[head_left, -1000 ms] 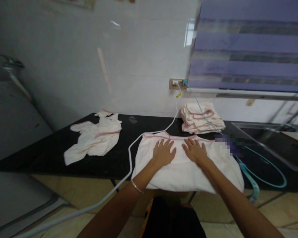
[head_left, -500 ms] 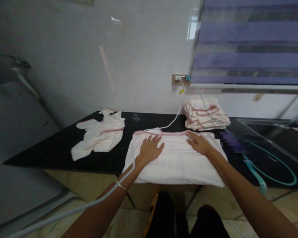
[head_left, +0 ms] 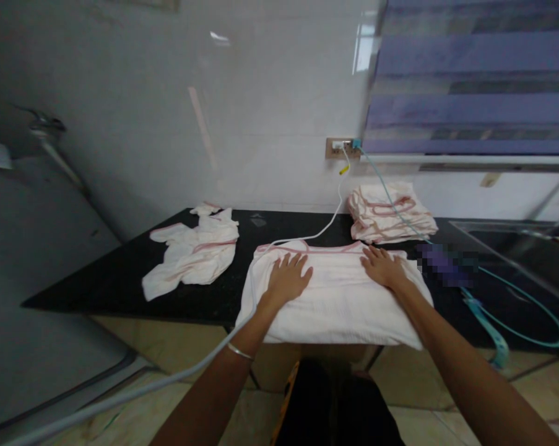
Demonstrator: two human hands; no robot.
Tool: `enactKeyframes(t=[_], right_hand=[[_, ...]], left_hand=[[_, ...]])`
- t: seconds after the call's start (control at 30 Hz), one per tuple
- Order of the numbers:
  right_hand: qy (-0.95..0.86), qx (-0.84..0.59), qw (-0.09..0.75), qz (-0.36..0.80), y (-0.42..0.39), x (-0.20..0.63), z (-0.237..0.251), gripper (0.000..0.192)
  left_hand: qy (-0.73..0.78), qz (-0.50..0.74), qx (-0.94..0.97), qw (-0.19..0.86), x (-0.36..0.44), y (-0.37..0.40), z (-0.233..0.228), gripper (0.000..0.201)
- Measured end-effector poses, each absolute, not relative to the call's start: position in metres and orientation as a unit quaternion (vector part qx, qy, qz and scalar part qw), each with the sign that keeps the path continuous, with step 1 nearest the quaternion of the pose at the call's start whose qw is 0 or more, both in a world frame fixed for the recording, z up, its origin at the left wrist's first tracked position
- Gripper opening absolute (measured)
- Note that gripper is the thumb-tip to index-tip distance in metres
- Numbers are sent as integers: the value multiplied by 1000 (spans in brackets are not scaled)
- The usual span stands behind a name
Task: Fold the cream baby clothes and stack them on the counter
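Observation:
Flat on the black countertop lies a white cloth garment with pink trim along its far edge, its near side reaching over the counter's front. My left hand rests palm down on its left part, fingers spread toward the trim. My right hand lies flat near its far right corner, fingers apart. A white cable runs across the garment's left side and over my left forearm. Behind to the right sits a stack of folded white cloths with pink edging.
A crumpled white garment lies on the black countertop at left. Two cords lead to a wall socket. On the right are a teal strap, a blurred purple item and a sink. A grey appliance stands far left.
My right hand has slid slightly to the right and its fingers are a little more spread. The view has shifted slightly; the garment stays flat under both hands.

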State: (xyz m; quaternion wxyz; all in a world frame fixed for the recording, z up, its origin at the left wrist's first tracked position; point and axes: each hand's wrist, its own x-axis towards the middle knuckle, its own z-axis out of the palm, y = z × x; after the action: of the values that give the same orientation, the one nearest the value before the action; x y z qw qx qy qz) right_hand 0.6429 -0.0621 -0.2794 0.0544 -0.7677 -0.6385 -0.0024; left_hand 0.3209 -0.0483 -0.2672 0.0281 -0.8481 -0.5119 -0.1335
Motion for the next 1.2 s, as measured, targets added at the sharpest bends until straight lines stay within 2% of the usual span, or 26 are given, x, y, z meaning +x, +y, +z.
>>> enactKeyframes(t=[0.4, 0.63, 0.8, 0.9, 1.03, 1.1, 1.2], right_hand=[[-638, -768, 61, -18, -67, 638, -279, 61], [-633, -769, 80, -24, -68, 635, -276, 60], [-635, -766, 95, -28, -69, 634, -276, 58], [-636, -764, 110, -22, -69, 634, -275, 56], [-640, -756, 135, -17, -67, 634, -274, 53], [-639, -755, 145, -18, -66, 635, -275, 51], [-640, -751, 162, -27, -65, 636, -277, 49]], left_hand=[[-505, -149, -850, 25, 321, -47, -269, 57], [-398, -319, -860, 15, 310, -46, -251, 28], [-469, -380, -797, 23, 258, -45, -227, 28], [-567, -339, -750, 25, 220, -39, -217, 33], [-697, -184, -689, -74, 194, -30, -214, 53], [-697, -154, -691, -116, 198, -27, -217, 58], [-652, -157, -719, -184, 224, -27, -222, 49]])
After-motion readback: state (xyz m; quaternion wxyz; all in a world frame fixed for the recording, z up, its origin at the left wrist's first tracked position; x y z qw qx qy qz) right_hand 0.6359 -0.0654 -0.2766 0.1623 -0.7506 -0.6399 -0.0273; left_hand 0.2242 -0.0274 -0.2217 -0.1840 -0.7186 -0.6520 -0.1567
